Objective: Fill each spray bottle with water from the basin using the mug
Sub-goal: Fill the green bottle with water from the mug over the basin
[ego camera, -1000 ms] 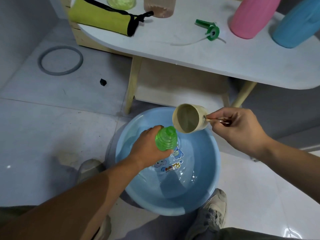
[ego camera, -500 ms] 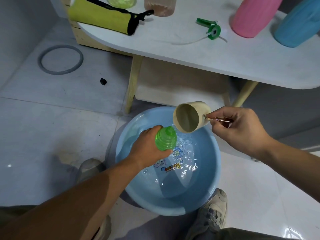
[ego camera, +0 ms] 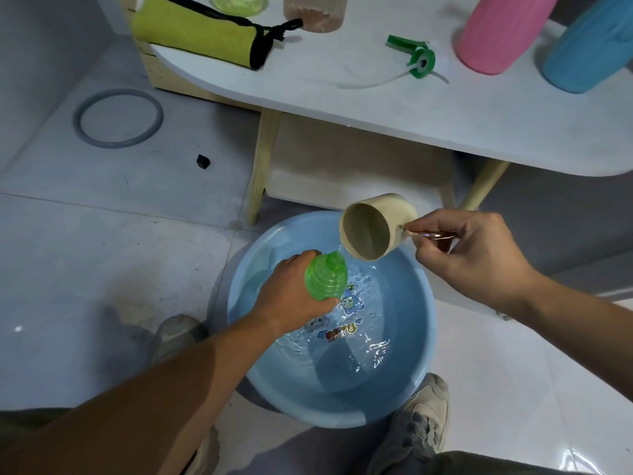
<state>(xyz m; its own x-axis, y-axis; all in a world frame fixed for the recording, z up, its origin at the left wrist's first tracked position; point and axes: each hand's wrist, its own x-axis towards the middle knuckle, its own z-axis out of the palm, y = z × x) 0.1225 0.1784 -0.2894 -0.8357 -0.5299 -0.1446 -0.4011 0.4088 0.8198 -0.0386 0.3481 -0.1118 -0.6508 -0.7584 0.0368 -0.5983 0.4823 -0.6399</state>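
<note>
You're pouring water into the green spray bottle [ego camera: 327,277] over the basin [ego camera: 416,378]
Your left hand [ego camera: 291,298] grips the bottle above the basin; your right hand [ego camera: 469,257] pinches the handle of the tipped mug [ego camera: 375,228]; beyond the basin, the pink bottle [ego camera: 496,32] and blue bottle [ego camera: 589,46] look yet to fill

A home's tiled floor [ego camera: 102,234], with a low white table [ego camera: 376,108].
</note>
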